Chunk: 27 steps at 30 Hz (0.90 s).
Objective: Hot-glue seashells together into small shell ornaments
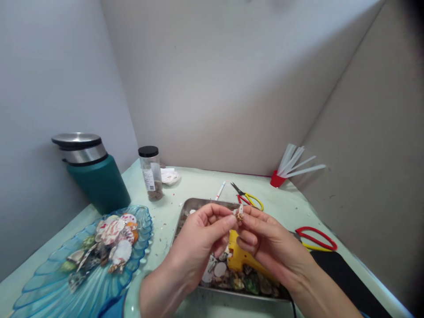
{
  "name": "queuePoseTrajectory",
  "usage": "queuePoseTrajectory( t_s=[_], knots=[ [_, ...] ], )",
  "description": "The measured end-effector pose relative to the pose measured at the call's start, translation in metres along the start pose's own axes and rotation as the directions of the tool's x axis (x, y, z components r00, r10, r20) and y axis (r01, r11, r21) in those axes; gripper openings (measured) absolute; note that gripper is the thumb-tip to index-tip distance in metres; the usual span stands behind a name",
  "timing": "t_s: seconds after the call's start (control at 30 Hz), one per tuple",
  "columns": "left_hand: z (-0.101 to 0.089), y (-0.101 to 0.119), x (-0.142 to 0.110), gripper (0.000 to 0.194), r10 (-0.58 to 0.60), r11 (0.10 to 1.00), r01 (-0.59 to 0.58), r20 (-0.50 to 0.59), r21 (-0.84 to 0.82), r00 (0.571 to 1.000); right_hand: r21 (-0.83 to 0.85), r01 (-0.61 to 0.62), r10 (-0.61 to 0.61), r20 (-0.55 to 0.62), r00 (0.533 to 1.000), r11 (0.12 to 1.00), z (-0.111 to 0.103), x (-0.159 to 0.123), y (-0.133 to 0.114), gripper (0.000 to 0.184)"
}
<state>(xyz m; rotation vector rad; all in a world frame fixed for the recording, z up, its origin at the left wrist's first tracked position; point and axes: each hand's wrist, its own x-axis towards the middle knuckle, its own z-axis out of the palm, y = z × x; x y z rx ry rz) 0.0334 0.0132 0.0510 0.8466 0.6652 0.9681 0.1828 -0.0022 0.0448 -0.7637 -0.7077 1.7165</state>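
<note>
Both hands meet above the metal tray, pinching a small brown-and-white shell piece (240, 215) between the fingertips. My left hand (202, 232) grips its left side with thumb and forefinger. From the right, my right hand (270, 234) holds the same piece between thumb and fingers. Below them, a yellow glue gun (236, 251) lies across the metal tray (245, 295), partly hidden by my right hand. Shells and white discs (220, 269) fill the tray around it.
On the left, a blue shell-shaped dish (43, 282) holds several shells, near a teal bottle (96, 181) and a lidded jar (150, 174). Beyond the tray lie a pen (220, 191) and scissors (253, 201). Red-and-yellow handles (316, 238) and a red cup of glue sticks (277, 179) are right.
</note>
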Motion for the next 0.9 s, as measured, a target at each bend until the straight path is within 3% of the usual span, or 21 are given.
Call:
queuePoseTrajectory(
  t_s=[0.13, 0.27, 0.37, 0.5, 0.57, 0.7, 0.9],
  knots=[
    [-0.002, 0.003, 0.006, 0.015, -0.045, 0.985, 0.033, -0.063, -0.169, 0.997, 0.025, 0.010, -0.010, -0.019, 1.000, 1.000, -0.002, 0.001, 0.000, 0.018],
    [-0.002, 0.006, 0.009, 0.012, -0.106, 0.973, 0.069, -0.161, -0.222, 0.981, 0.027, 0.032, -0.031, -0.037, 0.999, 0.999, -0.003, 0.003, 0.001, 0.016],
    [-0.001, 0.008, 0.007, 0.017, -0.091, 0.977, 0.062, -0.134, -0.206, 0.987, 0.002, 0.037, -0.037, -0.049, 0.998, 0.999, -0.002, 0.002, 0.001, 0.019],
    [-0.004, 0.011, 0.005, 0.009, 0.029, 0.997, -0.041, -0.163, -0.072, 0.986, -0.019, 0.031, -0.032, -0.059, 0.998, 0.999, -0.001, 0.001, 0.000, 0.021],
    [-0.006, 0.013, 0.005, 0.015, 0.052, 0.998, -0.056, -0.127, -0.027, 0.991, -0.022, 0.026, -0.027, -0.063, 0.998, 0.999, 0.000, 0.000, 0.000, 0.022],
    [-0.009, 0.015, 0.006, 0.032, 0.005, 0.994, -0.005, 0.003, -0.105, 1.000, -0.044, 0.029, -0.031, -0.051, 0.998, 0.999, 0.000, 0.001, 0.002, 0.021],
    [-0.005, 0.016, -0.005, 0.026, -0.029, 0.998, 0.031, 0.038, -0.050, 0.999, -0.013, 0.045, -0.045, -0.011, 0.999, 0.999, 0.002, -0.004, 0.004, 0.013]
  ],
)
